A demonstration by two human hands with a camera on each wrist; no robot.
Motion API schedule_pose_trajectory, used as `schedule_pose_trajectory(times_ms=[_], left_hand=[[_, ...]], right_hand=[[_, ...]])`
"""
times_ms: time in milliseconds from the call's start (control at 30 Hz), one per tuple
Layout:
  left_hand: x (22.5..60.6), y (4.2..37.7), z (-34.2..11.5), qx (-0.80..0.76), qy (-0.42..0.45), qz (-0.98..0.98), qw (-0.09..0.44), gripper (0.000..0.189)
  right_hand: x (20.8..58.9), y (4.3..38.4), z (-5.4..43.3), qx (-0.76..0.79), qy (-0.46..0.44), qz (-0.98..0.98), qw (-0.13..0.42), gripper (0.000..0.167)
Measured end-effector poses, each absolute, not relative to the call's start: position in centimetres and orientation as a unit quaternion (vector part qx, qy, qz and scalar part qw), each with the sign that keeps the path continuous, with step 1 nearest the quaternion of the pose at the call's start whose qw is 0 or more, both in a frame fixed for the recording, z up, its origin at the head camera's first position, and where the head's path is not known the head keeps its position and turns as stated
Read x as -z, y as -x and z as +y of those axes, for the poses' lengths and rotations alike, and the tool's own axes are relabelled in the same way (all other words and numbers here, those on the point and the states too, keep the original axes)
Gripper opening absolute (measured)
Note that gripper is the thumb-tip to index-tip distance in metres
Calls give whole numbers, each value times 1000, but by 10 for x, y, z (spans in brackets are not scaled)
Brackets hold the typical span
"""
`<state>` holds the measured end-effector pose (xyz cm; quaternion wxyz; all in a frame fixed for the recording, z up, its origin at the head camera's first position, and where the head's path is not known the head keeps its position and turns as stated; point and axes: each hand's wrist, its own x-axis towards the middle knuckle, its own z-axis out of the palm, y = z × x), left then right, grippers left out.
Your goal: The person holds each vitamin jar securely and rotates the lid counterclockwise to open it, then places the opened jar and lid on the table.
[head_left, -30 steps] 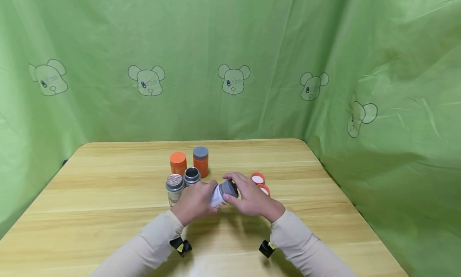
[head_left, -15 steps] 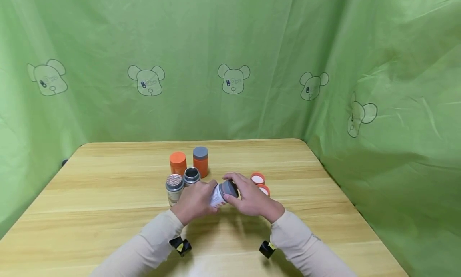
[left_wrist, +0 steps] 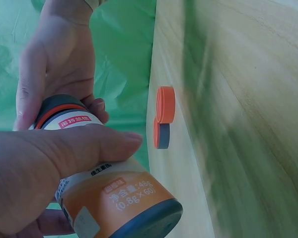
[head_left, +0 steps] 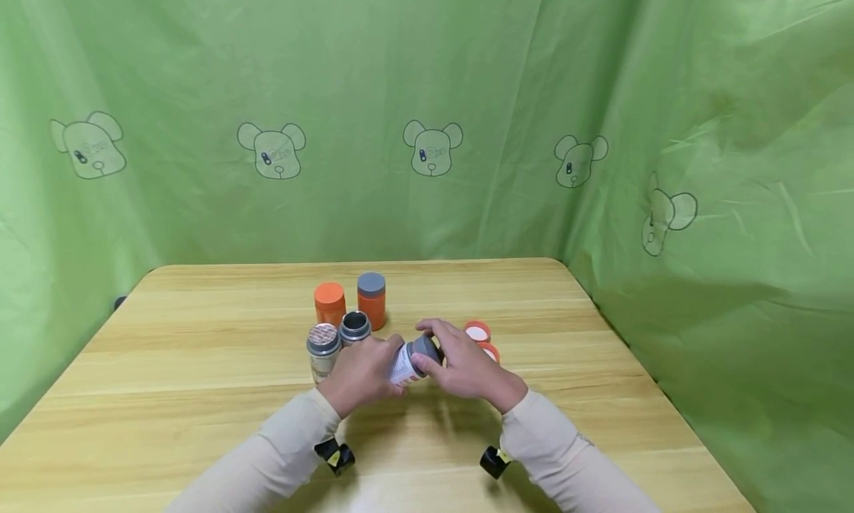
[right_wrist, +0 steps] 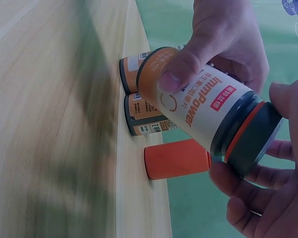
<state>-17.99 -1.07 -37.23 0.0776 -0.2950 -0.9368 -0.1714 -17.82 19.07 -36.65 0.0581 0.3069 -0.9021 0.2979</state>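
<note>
My left hand (head_left: pixel 360 376) grips a white-and-orange tablet bottle (right_wrist: pixel 203 99) round its body, thumb along the label. The bottle is tilted, with its neck end toward my right hand (head_left: pixel 467 365). That hand holds the grey cap (right_wrist: pixel 258 141) between thumb and fingers. An orange ring shows between cap and neck in the right wrist view. Left of my left hand stand a bottle with a patterned foil seal (head_left: pixel 323 336) and an uncapped bottle (head_left: pixel 356 338) with a dark mouth, partly hidden by the hand.
Behind them stand an orange bottle with an orange cap (head_left: pixel 330 299) and an orange bottle with a grey cap (head_left: pixel 371 305). Two loose caps, one (head_left: pixel 477 332) behind the other (head_left: pixel 492 352), lie beside my right hand. A green curtain (head_left: pixel 360 202) surrounds the wooden table (head_left: pixel 200 394).
My right thumb and fingers have shifted slightly upward with the cap. The left hand and the bottles on the table stay in place.
</note>
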Motion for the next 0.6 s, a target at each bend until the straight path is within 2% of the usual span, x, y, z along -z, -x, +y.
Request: schedule_pose_trajectory(times_ms=[267, 600], left_hand=[[372, 181, -11, 169, 291, -938, 80, 52], [371, 180, -10, 176, 295, -936, 77, 52]], right_hand=[[366, 178, 193, -312, -343, -884, 59, 47], [365, 179, 190, -295, -298, -907, 44, 47]])
